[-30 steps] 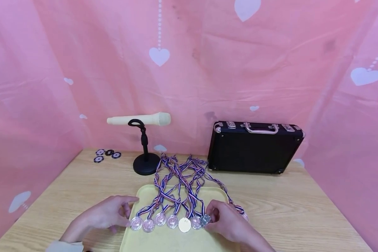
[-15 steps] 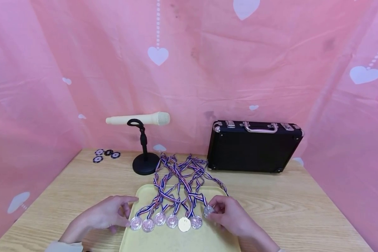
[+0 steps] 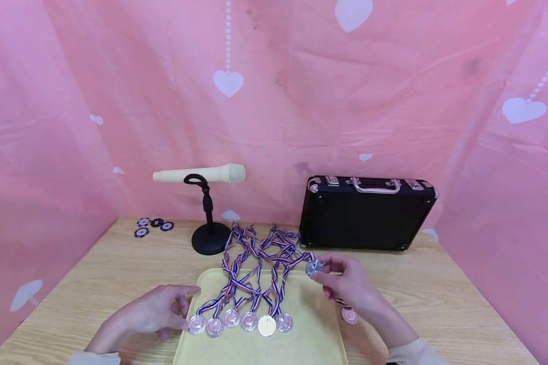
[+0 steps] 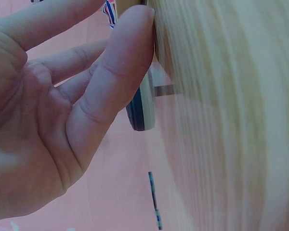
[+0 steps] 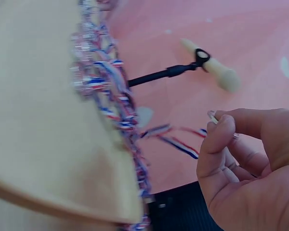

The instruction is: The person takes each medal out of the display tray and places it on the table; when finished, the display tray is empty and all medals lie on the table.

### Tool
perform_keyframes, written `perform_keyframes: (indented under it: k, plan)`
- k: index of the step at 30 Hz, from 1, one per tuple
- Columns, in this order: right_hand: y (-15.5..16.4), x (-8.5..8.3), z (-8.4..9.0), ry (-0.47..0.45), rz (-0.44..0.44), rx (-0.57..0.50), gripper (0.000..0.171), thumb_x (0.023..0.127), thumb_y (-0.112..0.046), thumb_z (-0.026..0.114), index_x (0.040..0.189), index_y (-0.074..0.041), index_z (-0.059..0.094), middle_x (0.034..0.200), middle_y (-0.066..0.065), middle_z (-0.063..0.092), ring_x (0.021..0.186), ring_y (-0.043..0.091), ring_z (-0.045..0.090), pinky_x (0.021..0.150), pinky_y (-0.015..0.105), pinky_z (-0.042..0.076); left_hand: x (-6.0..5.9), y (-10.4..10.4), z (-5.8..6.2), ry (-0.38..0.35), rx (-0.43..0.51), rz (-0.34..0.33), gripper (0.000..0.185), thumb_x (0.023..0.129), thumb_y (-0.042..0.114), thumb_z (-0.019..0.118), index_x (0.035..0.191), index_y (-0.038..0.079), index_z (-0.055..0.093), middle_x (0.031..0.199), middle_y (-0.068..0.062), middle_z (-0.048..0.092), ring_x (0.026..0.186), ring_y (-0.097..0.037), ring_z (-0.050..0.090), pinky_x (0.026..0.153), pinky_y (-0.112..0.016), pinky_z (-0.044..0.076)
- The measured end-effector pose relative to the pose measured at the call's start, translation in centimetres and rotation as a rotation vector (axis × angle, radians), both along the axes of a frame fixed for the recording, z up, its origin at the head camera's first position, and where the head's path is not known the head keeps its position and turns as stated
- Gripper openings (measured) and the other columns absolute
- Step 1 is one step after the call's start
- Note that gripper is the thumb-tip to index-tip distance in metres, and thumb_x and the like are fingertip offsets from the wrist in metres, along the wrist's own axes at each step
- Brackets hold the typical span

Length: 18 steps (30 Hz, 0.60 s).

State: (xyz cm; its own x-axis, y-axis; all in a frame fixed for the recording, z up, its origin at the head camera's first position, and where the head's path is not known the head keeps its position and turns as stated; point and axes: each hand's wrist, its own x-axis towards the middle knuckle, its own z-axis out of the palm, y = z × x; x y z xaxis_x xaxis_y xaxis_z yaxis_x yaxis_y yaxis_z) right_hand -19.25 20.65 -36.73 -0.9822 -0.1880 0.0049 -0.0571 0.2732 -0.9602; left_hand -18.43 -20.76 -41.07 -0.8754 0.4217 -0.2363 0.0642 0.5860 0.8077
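Observation:
My right hand (image 3: 349, 281) pinches a silvery medal (image 3: 313, 268) between thumb and fingertips, raised over the far right corner of the cream tray (image 3: 255, 350). Its striped ribbon trails left toward the ribbon tangle (image 3: 278, 243). In the right wrist view, this medal (image 5: 212, 117) shows only as a thin edge at the fingertips. A row of several medals (image 3: 232, 318) lies across the tray, one gold (image 3: 267, 326), the others silvery or pinkish. My left hand (image 3: 152, 312) stays at the tray's left rim with fingers loosely bent, thumb and forefinger apart and touching near the edge.
Another medal (image 3: 349, 315) lies on the table right of the tray, beneath my right forearm. A black briefcase (image 3: 365, 218) stands at the back right. A cream microphone (image 3: 201, 174) sits in a black stand (image 3: 210, 238). Several poker chips (image 3: 157, 222) lie at the back left.
My right hand has lifted the silvery medal from the row's right end and carried it away and to the right, its ribbon pulled along. The left hand has not moved.

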Motion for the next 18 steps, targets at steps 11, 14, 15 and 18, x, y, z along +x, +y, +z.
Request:
perform_keyframes:
  k: [11,14,15,18]
  plan:
    - [1.7,-0.4,5.4,0.121,-0.06,-0.106,0.02,0.095,-0.004,0.075,0.114,-0.004,0.068,0.08,-0.003,0.065,0.055,0.011,0.055,0.048,0.024,0.052,0.0,0.4,0.0,0.01,0.016,-0.028,0.076,0.081,-0.007,0.082,0.149,-0.011,0.05,0.091,-0.007,0.057,0.064,-0.02,0.057,0.046,-0.033,0.057]
    - [2.0,-0.1,6.4,0.14,-0.053,-0.124,0.018,0.096,-0.005,0.076,0.112,-0.01,0.07,0.082,-0.003,0.066,0.056,0.012,0.055,0.048,0.025,0.052,-0.1,0.2,0.0,0.009,0.011,-0.023,0.077,0.081,-0.006,0.082,0.15,-0.01,0.049,0.092,-0.008,0.057,0.066,-0.021,0.058,0.047,-0.035,0.059]
    - [2.1,0.1,6.7,0.148,-0.048,-0.135,0.017,0.096,-0.004,0.076,0.111,-0.011,0.071,0.082,-0.003,0.066,0.056,0.012,0.055,0.048,0.025,0.052,-0.1,0.1,0.0,0.012,0.007,-0.023,0.077,0.081,-0.006,0.083,0.15,-0.01,0.049,0.093,-0.008,0.057,0.066,-0.021,0.059,0.047,-0.035,0.059]
    - [2.4,0.7,7.4,0.163,-0.026,-0.208,0.019,0.096,-0.001,0.074,0.109,-0.014,0.073,0.082,-0.004,0.067,0.055,0.012,0.055,0.048,0.024,0.052,-0.1,-0.1,0.0,-0.003,-0.001,-0.015,0.076,0.082,-0.005,0.083,0.15,-0.009,0.05,0.093,-0.008,0.057,0.068,-0.022,0.059,0.048,-0.035,0.059]
